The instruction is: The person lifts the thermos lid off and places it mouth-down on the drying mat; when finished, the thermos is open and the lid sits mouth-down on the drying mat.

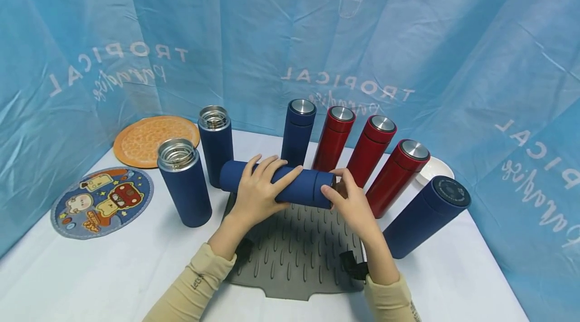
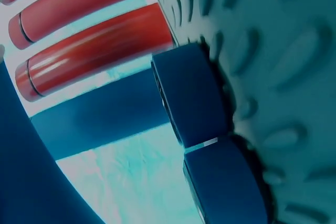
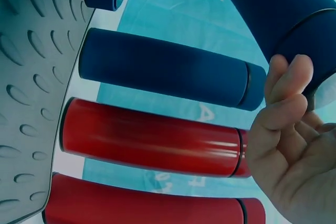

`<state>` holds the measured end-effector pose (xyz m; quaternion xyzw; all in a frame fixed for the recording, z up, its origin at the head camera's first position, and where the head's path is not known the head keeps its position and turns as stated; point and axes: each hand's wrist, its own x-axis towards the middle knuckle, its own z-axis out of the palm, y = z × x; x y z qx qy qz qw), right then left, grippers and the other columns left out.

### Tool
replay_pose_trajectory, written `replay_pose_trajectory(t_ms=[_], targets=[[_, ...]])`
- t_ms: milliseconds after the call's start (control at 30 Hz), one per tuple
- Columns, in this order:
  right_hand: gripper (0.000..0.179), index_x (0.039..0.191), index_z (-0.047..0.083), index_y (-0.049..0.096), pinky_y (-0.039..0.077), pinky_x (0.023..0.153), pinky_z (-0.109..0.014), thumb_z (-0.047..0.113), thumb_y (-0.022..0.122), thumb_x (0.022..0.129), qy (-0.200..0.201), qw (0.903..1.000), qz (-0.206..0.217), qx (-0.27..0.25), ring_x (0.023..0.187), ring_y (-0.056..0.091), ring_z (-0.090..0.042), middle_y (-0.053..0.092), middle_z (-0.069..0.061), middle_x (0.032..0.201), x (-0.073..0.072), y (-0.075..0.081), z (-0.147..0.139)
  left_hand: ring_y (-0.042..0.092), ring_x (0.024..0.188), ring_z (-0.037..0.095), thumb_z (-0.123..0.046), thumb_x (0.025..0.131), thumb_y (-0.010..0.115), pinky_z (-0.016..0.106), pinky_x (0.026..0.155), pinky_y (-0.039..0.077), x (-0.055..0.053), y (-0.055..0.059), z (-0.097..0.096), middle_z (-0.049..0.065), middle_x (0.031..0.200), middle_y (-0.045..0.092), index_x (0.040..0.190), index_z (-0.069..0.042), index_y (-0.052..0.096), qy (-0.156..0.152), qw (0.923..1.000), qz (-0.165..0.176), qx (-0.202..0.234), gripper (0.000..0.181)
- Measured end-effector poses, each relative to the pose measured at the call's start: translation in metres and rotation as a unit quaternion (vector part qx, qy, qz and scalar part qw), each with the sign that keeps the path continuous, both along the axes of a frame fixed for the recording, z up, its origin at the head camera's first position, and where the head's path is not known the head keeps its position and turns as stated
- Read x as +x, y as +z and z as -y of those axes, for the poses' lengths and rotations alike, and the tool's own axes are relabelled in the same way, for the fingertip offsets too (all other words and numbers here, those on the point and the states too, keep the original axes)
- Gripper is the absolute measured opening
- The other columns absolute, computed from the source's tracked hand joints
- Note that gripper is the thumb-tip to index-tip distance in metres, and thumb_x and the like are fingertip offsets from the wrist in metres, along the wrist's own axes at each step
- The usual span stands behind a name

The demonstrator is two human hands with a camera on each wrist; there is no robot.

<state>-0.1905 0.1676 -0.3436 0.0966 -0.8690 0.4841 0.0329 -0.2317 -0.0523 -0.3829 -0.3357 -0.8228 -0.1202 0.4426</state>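
Note:
A blue thermos (image 1: 307,185) is held sideways above the grey mat (image 1: 290,266). My left hand (image 1: 258,191) grips it round the body. At its lid end, my right hand (image 1: 355,206) holds the lid with thumb and curled fingers; the right wrist view shows the fingertips on the lid's side. Left of my hands stand two blue thermoses without lids, one in front (image 1: 188,191) and one behind (image 1: 216,151), their steel mouths showing. Two blue lids, one (image 2: 191,95) beside the other (image 2: 226,182), lie on the mat's edge in the left wrist view.
Behind my hands stand a lidded blue thermos (image 1: 299,133) and three red ones (image 1: 334,138). Another blue thermos (image 1: 421,216) with a dark top is at the right, near a white dish (image 1: 437,168). An orange round mat (image 1: 156,138) and a cartoon mat (image 1: 101,204) lie left.

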Motion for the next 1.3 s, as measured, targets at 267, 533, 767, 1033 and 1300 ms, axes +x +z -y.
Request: replay_pose_trajectory(t_ms=[267, 533, 767, 1033, 1300], targets=[[0.044, 0.122, 0.01, 0.043, 0.052, 0.067, -0.032, 0.031, 0.059, 0.086, 0.059, 0.9982, -0.008, -0.01, 0.073, 0.058, -0.022, 0.061, -0.017, 0.097, -0.01, -0.007, -0.011, 0.063, 0.088, 0.026, -0.051, 0.053, 0.084, 0.042, 0.079, 0.05, -0.001, -0.001, 0.001, 0.007, 0.101, 0.065, 0.124, -0.026, 0.057, -0.003, 0.9995, -0.029, -0.015, 0.08], [0.054, 0.121, 0.008, 0.04, 0.052, 0.075, -0.034, 0.031, 0.067, 0.081, 0.169, 0.982, -0.003, -0.085, 0.086, 0.059, -0.028, 0.056, -0.021, 0.106, -0.032, -0.035, -0.025, 0.063, 0.085, 0.025, -0.054, 0.049, 0.085, 0.04, 0.079, 0.05, 0.002, 0.002, 0.001, 0.005, 0.099, 0.065, 0.122, -0.028, 0.057, 0.018, 0.9961, -0.062, -0.059, 0.082], [0.058, 0.121, 0.009, 0.041, 0.05, 0.078, -0.039, 0.031, 0.071, 0.076, 0.183, 0.9797, -0.015, -0.081, 0.089, 0.058, -0.031, 0.056, -0.02, 0.108, -0.036, -0.043, -0.029, 0.062, 0.085, 0.024, -0.052, 0.048, 0.086, 0.038, 0.079, 0.05, 0.002, 0.002, 0.001, 0.005, 0.098, 0.065, 0.121, -0.028, 0.058, 0.016, 0.9954, -0.062, -0.071, 0.081], [0.067, 0.127, 0.014, 0.04, 0.046, 0.081, -0.054, 0.023, 0.075, 0.07, 0.165, 0.986, -0.023, 0.01, 0.09, 0.056, -0.026, 0.06, -0.013, 0.102, -0.031, -0.037, -0.028, 0.062, 0.087, 0.024, -0.05, 0.047, 0.087, 0.038, 0.08, 0.05, 0.002, -0.001, 0.004, 0.005, 0.099, 0.066, 0.123, -0.028, 0.059, 0.012, 0.9967, 0.007, -0.08, 0.084], [0.067, 0.125, 0.017, 0.04, 0.047, 0.084, -0.048, 0.012, 0.077, 0.069, 0.167, 0.9816, -0.071, 0.059, 0.101, 0.048, -0.025, 0.051, -0.009, 0.114, -0.028, -0.032, -0.026, 0.062, 0.087, 0.024, -0.052, 0.047, 0.086, 0.039, 0.08, 0.049, 0.003, 0.003, 0.006, 0.006, 0.1, 0.066, 0.126, -0.027, 0.057, 0.019, 0.9929, 0.055, -0.104, 0.088]])
